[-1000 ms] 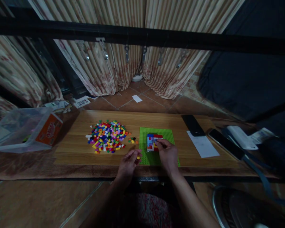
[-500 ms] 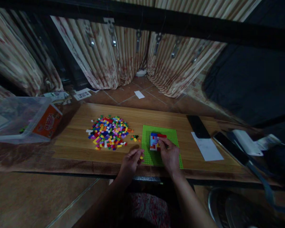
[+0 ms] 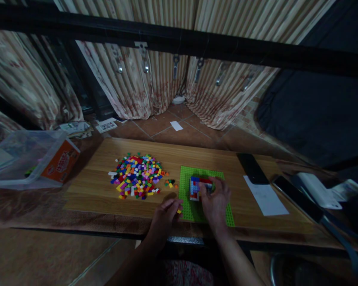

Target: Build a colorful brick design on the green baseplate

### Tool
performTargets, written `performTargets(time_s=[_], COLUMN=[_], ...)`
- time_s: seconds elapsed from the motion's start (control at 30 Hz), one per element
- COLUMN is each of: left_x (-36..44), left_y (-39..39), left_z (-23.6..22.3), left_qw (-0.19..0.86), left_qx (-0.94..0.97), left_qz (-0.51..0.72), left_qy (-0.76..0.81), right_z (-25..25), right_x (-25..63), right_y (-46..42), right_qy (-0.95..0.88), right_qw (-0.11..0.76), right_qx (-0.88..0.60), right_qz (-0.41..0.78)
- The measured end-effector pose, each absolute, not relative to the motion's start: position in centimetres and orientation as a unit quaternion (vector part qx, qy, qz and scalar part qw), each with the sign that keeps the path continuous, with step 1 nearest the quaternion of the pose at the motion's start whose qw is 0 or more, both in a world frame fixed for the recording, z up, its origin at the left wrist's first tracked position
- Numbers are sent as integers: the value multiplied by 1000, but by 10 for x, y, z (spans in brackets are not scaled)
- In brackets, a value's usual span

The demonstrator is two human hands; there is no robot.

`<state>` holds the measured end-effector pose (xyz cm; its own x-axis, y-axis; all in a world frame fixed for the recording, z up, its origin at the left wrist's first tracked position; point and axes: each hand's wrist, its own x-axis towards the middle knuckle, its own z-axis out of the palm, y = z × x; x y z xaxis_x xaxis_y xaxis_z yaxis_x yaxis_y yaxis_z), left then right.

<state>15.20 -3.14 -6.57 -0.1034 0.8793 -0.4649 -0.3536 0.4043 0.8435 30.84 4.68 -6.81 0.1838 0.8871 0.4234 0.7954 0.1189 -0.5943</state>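
Note:
A green studded baseplate (image 3: pixel 186 211) lies on the wooden board. On it sits a small build of toy bricks (image 3: pixel 193 189) in blue, light blue, red and white. My right hand (image 3: pixel 215 198) curls over the right part of this build, thumb on the near side and fingers around the far side; they hide much of it. Just left of the baseplate, my left hand (image 3: pixel 165 214) is closed in a pinch. A small yellow brick (image 3: pixel 179 211) shows at its fingertips, with something pinkish beside it that is too small to make out.
A heap of mixed toy bricks (image 3: pixel 137 174) spreads over the left of the wooden board (image 3: pixel 89 190), with a few loose bricks (image 3: pixel 171 183) nearer the baseplate. Far left stands a clear plastic box (image 3: pixel 24 182). Rightward lie a black phone (image 3: pixel 253 169), white paper (image 3: pixel 265 198) and another phone (image 3: pixel 298 198).
My right hand has gone from a fingertip pinch on top of the build to a wider grasp around its right part. The left hand keeps its pinch. The whole view has tilted up slightly.

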Motion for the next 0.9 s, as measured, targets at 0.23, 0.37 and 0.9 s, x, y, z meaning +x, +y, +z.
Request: performTargets(time_s=[0.23,0.37,0.9], left_x=[153,153,155], left_y=[-30,-30,-31], left_z=[-64,-62,-58], left_qw=[634,634,620], left_qx=[210,202,178], left_qz=[497,495,547], left_qy=[554,558,534], right_z=[-77,-79,-71], right_x=[303,301,314], right_y=[45,45,43], right_qy=[-620,-619,-581], right_qw=[408,407,485], right_qx=[-664,-662,-633], right_qz=[92,113,160])
